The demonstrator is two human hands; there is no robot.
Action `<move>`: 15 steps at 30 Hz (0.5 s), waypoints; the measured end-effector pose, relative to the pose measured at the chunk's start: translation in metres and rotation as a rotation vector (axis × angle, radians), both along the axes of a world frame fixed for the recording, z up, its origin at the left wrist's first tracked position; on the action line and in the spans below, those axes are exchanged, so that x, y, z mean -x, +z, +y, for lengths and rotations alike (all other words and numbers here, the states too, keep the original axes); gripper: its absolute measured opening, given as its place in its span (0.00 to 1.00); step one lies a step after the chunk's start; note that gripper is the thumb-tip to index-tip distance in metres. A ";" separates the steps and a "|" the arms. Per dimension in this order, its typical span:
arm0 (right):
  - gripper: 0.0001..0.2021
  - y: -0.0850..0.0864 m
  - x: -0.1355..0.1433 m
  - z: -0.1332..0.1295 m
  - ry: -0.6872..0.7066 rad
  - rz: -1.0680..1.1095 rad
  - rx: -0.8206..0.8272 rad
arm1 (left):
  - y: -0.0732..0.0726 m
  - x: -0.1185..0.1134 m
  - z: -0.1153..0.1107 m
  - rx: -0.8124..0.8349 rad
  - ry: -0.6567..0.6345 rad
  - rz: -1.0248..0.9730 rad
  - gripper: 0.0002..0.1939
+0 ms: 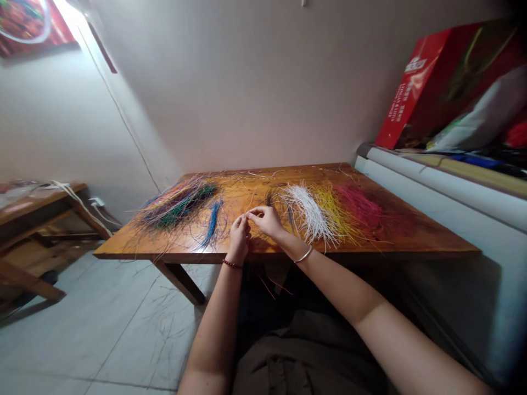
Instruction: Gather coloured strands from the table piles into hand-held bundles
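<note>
My left hand (239, 237) is closed in a pinch at the table's front edge, around thin orange-red strands (267, 286) whose loose ends hang below the edge. The thumb and forefinger of my right hand (267, 220) pinch the same strands right beside the left fingertips. Whether they are wire or thread I cannot tell. Just left of my hands lies a small blue bundle of strands (213, 224). A few dark strands (269, 197) lie behind my right hand, and a white bundle (309, 213) spreads out to its right.
On the wooden table (255, 178), yellow strands (332, 206) and pink strands (360, 208) lie to the right. A mixed heap with green strands (187, 207) covers the left. A red box (415, 82) stands on a ledge at right; a second table (41, 206) is at left.
</note>
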State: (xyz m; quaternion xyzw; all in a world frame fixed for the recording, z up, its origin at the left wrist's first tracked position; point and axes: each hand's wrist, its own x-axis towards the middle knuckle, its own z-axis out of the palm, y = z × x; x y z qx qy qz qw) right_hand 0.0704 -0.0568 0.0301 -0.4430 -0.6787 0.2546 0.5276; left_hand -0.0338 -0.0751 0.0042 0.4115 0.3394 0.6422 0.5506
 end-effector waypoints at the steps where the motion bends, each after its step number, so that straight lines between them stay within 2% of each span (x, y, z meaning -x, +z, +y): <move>1: 0.08 0.007 -0.001 -0.007 -0.024 -0.012 -0.048 | 0.000 0.000 0.000 -0.001 -0.003 0.006 0.15; 5: 0.09 0.048 -0.028 -0.054 -0.119 0.036 -0.324 | -0.001 0.000 0.002 0.017 0.018 0.035 0.15; 7: 0.08 0.075 -0.059 -0.080 -0.211 0.094 -0.407 | -0.001 -0.001 0.003 0.023 0.031 0.037 0.14; 9: 0.08 0.101 -0.101 -0.100 -0.307 0.149 -0.437 | 0.000 -0.001 0.003 0.022 0.040 0.031 0.14; 12: 0.09 0.131 -0.176 -0.113 -0.454 0.149 -0.421 | 0.000 -0.002 0.003 0.016 0.045 0.031 0.14; 14: 0.10 0.142 -0.228 -0.114 -0.581 0.008 -0.287 | 0.001 -0.003 0.003 0.018 0.040 0.035 0.13; 15: 0.09 0.145 -0.251 -0.113 -0.632 -0.110 -0.169 | 0.001 -0.003 0.004 0.018 0.039 0.036 0.13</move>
